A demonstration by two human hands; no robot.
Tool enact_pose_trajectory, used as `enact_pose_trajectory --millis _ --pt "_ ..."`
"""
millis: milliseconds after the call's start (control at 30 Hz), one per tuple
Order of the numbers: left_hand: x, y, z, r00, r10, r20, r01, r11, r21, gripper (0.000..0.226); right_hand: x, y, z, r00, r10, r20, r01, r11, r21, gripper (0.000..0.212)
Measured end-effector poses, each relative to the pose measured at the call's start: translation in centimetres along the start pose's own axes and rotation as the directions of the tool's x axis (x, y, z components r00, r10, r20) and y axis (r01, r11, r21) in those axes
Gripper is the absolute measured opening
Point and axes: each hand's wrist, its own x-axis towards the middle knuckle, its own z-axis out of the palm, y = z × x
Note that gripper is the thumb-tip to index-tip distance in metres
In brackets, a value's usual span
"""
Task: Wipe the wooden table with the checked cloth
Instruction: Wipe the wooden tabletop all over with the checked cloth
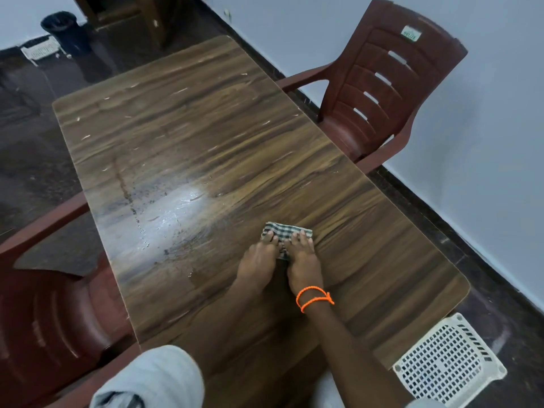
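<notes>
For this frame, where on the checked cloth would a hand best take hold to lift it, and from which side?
Probably the far edge of the checked cloth, approached from above and beyond. It lies flat on the wooden table, and its near part is pinned under the left hand and right hand, so only the far strip is exposed; pinching that edge should peel it up.

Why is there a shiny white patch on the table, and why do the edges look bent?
In the head view, the white patch is glare from a light bouncing off the glossy wooden table, left of the checked cloth; the table edges bow because the wide-angle lens bends lines, and the whole picture is slightly soft.
</notes>
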Motion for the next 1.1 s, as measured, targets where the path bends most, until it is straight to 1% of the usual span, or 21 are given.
enact_pose_trajectory --millis 133,233,300,400,467,567,700,833,900,1000,1100 --pt "-4.9 -2.7 1.7 0.997 0.073 -0.039 -0.074 0.997 -0.031 0.045 -4.2 -1.4 1.9 0.994 -0.104 0.023 0.104 0.995 0.009 0.055" --pt "-7.5 -1.8 3.4 0.996 0.084 -0.025 -0.085 0.995 -0.061 0.045 -6.9 -0.5 1.6 0.987 -0.161 0.009 0.161 0.987 0.008 0.051" --pt "-7.3 -0.1 3.8 0.997 0.083 -0.006 -0.083 0.994 -0.077 0.043 -7.2 0.8 0.6 0.988 -0.156 0.006 0.156 0.988 0.002 0.048" --pt "-5.7 1.8 3.4 0.997 0.074 -0.024 -0.075 0.995 -0.061 0.04 -6.0 2.2 -0.6 0.992 -0.123 0.017 0.123 0.992 -0.03 0.043" --pt "-4.5 1.7 2.9 0.997 0.059 -0.053 -0.061 0.998 -0.036 0.039 -4.5 2.0 -0.5 0.996 -0.083 -0.005 0.083 0.996 -0.033 0.038" --pt "-3.3 -0.6 1.8 0.998 0.02 -0.067 -0.022 1.0 -0.018 0.042 -2.8 -0.4 0.9 0.999 -0.043 -0.027 0.043 0.999 -0.011 0.036" --pt "-5.1 -4.9 0.9 0.999 -0.018 -0.046 0.02 0.999 0.029 0.044 -3.5 -3.9 3.8 0.996 -0.089 -0.001 0.089 0.996 0.019 0.045" --pt "-9.3 -7.2 1.8 0.999 0.013 -0.037 -0.012 0.999 0.036 0.043 -7.6 -5.3 5.7 0.984 -0.179 -0.001 0.179 0.984 0.012 0.054" --pt "-9.7 -6.2 2.5 1.0 0.013 -0.008 -0.013 0.999 0.052 0.043 -9.3 -4.6 5.3 0.983 -0.183 -0.006 0.183 0.983 0.024 0.058" --pt "-8.8 -2.9 3.0 1.0 -0.003 0.001 0.003 0.998 0.06 0.043 -9.7 -2.5 3.6 0.994 -0.105 -0.011 0.105 0.994 0.026 0.061" --pt "-7.2 -1.5 2.8 0.999 -0.034 -0.016 0.035 0.998 0.053 0.043 -7.8 -1.6 2.0 0.997 -0.075 0.019 0.074 0.997 0.005 0.055"
